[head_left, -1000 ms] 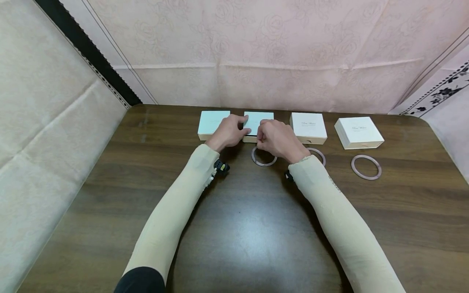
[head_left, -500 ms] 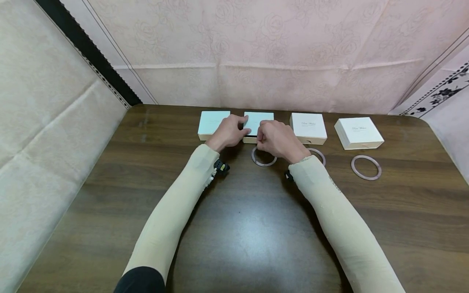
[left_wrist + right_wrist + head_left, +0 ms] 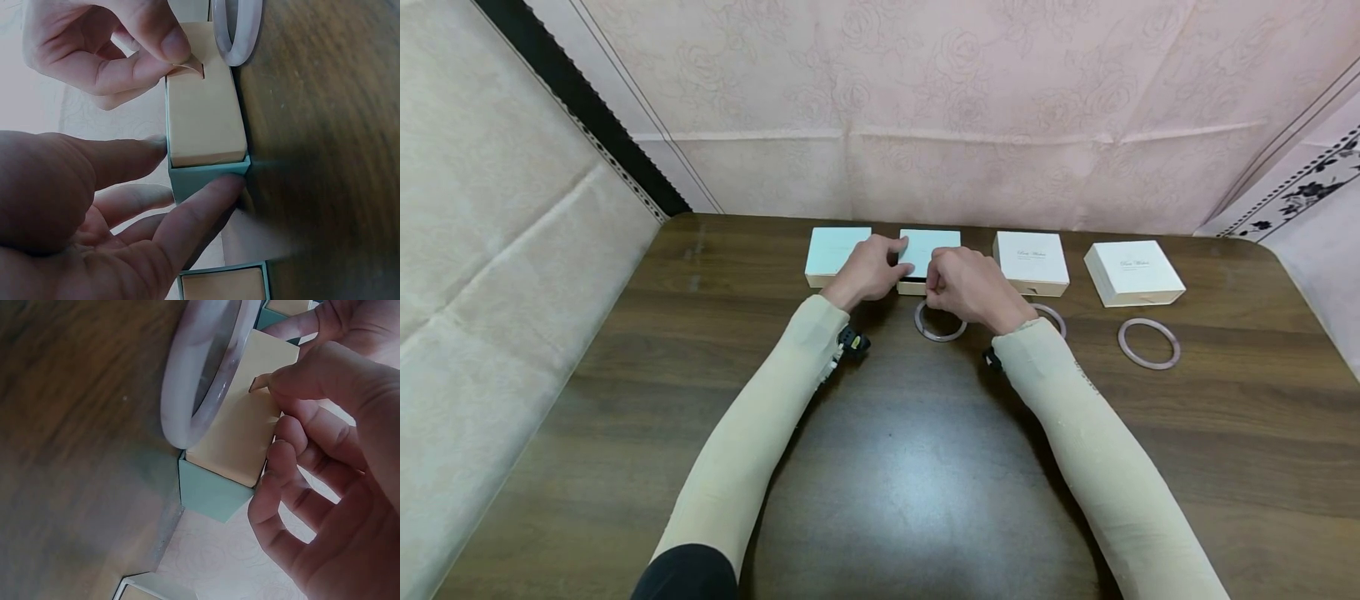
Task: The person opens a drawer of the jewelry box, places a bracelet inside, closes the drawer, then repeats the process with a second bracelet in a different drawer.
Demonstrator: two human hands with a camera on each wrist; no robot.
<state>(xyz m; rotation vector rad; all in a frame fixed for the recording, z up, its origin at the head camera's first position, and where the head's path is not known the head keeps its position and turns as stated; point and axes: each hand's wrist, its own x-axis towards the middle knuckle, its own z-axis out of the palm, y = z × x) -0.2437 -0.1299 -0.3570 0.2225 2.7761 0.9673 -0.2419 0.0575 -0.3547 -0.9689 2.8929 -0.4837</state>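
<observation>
My left hand (image 3: 868,268) holds the left end of a teal jewellery box (image 3: 934,250), with thumb and fingers at its sides. The box has a cream drawer front (image 3: 203,119) that sits almost level with the teal sleeve's edge. A small ribbon pull tab (image 3: 190,67) comes out of a slit in that front. My right hand (image 3: 966,282) pinches this tab between thumb and index finger; its other fingers curl by the box's top edge (image 3: 273,434). A pale lilac bangle (image 3: 940,335) lies just in front of the box.
Another teal box (image 3: 835,248) stands to the left, partly behind my left hand. Two white boxes, a nearer one (image 3: 1032,260) and a farther one (image 3: 1135,271), stand to the right. Bangles lie before them, one partly behind my right wrist (image 3: 1054,317), another bangle (image 3: 1150,343) farther right.
</observation>
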